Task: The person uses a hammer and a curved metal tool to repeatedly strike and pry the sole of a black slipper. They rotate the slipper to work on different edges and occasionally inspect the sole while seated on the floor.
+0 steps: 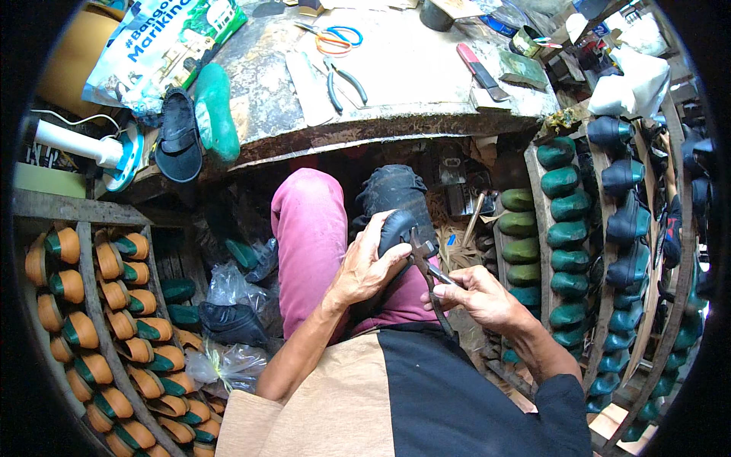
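Observation:
A black shoe point(396, 228) rests on my lap, its rounded end facing away from me. My left hand point(364, 268) is wrapped round its left side, thumb across the top. In my right hand point(481, 295) are metal lasting pincers point(421, 260), gripped by the handles. The head of the pincers sits at the shoe's right edge; whether its jaws pinch the shoe's material I cannot tell. My forearms and shirt hide the near end of the shoe.
On the worktable point(263, 99) ahead lie orange-and-blue scissors point(335, 38), pliers point(335, 84), a red-handled knife point(480, 68), a black sandal point(179, 137) and a green shoe last point(217, 110). Racks of tan shoes point(84, 331) stand left; green lasts point(567, 236) fill racks right. A hammer point(474, 217) leans beyond my knee.

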Demonstrator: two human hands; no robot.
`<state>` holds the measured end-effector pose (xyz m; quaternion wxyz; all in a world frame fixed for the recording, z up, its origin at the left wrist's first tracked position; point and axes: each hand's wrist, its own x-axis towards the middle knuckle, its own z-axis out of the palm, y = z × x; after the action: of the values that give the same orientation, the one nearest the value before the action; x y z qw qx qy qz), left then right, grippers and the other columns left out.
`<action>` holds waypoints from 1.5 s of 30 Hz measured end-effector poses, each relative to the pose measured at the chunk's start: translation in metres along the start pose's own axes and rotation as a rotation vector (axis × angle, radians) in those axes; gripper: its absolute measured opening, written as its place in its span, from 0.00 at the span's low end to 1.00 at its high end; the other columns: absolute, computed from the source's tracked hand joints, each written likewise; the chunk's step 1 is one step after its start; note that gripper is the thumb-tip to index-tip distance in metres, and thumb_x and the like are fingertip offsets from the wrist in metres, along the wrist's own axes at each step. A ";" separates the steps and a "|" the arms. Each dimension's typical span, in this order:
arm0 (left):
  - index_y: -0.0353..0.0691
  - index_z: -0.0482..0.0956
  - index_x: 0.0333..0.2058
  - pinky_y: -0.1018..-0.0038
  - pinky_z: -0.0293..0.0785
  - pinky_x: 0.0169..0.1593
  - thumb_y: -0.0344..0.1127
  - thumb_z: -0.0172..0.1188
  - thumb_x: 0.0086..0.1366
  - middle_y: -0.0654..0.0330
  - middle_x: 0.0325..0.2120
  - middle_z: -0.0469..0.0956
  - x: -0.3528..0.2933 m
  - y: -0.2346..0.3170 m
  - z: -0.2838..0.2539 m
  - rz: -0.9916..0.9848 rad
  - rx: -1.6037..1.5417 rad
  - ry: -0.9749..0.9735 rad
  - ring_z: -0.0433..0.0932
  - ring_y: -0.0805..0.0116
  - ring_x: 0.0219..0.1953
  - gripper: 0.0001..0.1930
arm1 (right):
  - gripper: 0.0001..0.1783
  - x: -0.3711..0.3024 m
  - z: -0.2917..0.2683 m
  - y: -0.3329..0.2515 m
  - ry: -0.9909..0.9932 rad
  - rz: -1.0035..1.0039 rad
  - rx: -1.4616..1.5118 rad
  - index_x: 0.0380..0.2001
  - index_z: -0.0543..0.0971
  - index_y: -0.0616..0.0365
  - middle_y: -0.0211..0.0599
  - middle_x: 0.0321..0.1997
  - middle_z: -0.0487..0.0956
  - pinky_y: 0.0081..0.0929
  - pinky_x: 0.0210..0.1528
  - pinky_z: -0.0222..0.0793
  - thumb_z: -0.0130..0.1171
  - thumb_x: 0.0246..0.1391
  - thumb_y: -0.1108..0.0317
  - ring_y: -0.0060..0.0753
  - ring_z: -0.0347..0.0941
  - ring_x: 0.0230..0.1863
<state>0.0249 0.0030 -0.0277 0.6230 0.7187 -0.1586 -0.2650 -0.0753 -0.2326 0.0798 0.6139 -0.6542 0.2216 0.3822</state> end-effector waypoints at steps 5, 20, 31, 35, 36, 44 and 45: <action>0.35 0.68 0.72 0.63 0.72 0.71 0.42 0.69 0.77 0.50 0.62 0.79 -0.003 -0.004 -0.004 0.038 -0.022 0.019 0.79 0.59 0.65 0.33 | 0.20 -0.001 0.015 -0.005 0.082 -0.031 -0.290 0.51 0.89 0.70 0.44 0.47 0.92 0.34 0.57 0.84 0.60 0.80 0.61 0.28 0.88 0.48; 0.35 0.79 0.68 0.74 0.76 0.63 0.43 0.62 0.84 0.65 0.50 0.86 0.003 -0.005 -0.018 -0.074 -0.474 -0.011 0.82 0.74 0.54 0.23 | 0.21 0.024 0.068 0.016 0.279 -0.175 -0.393 0.36 0.74 0.67 0.55 0.22 0.76 0.49 0.29 0.70 0.57 0.81 0.60 0.50 0.77 0.23; 0.33 0.80 0.69 0.75 0.81 0.52 0.39 0.67 0.81 0.62 0.47 0.88 0.020 0.003 -0.015 -0.093 -0.514 -0.135 0.83 0.79 0.44 0.25 | 0.19 0.027 0.081 0.060 0.399 -0.376 -0.383 0.32 0.69 0.65 0.61 0.20 0.71 0.53 0.25 0.63 0.64 0.76 0.68 0.63 0.70 0.19; 0.33 0.79 0.70 0.75 0.81 0.52 0.39 0.67 0.80 0.60 0.48 0.89 0.017 0.008 -0.008 -0.070 -0.454 -0.104 0.83 0.78 0.45 0.26 | 0.18 0.030 0.090 0.069 0.451 -0.454 -0.322 0.32 0.69 0.65 0.60 0.21 0.71 0.51 0.26 0.63 0.64 0.76 0.69 0.62 0.70 0.20; 0.32 0.79 0.70 0.75 0.81 0.52 0.39 0.68 0.79 0.59 0.49 0.89 0.016 0.009 -0.008 -0.070 -0.423 -0.097 0.83 0.78 0.45 0.26 | 0.18 0.029 0.091 0.070 0.455 -0.459 -0.316 0.32 0.69 0.65 0.60 0.21 0.71 0.51 0.26 0.63 0.64 0.76 0.69 0.62 0.70 0.21; 0.32 0.78 0.70 0.69 0.77 0.69 0.38 0.69 0.78 0.55 0.60 0.87 -0.002 0.025 -0.019 -0.159 -0.313 -0.093 0.82 0.70 0.61 0.27 | 0.16 0.022 0.096 0.060 0.400 -0.458 -0.362 0.33 0.68 0.65 0.57 0.23 0.71 0.50 0.28 0.64 0.64 0.73 0.75 0.60 0.70 0.22; 0.32 0.78 0.70 0.68 0.76 0.70 0.38 0.70 0.78 0.54 0.60 0.87 -0.006 0.026 -0.023 -0.176 -0.297 -0.092 0.82 0.69 0.63 0.28 | 0.16 0.023 0.098 0.058 0.399 -0.509 -0.363 0.33 0.68 0.65 0.57 0.23 0.71 0.50 0.28 0.64 0.64 0.73 0.75 0.60 0.70 0.22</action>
<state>0.0361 0.0203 0.0003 0.6889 0.6168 -0.0826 -0.3716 -0.1280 -0.1419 0.0298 0.5079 -0.8483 0.0954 0.1153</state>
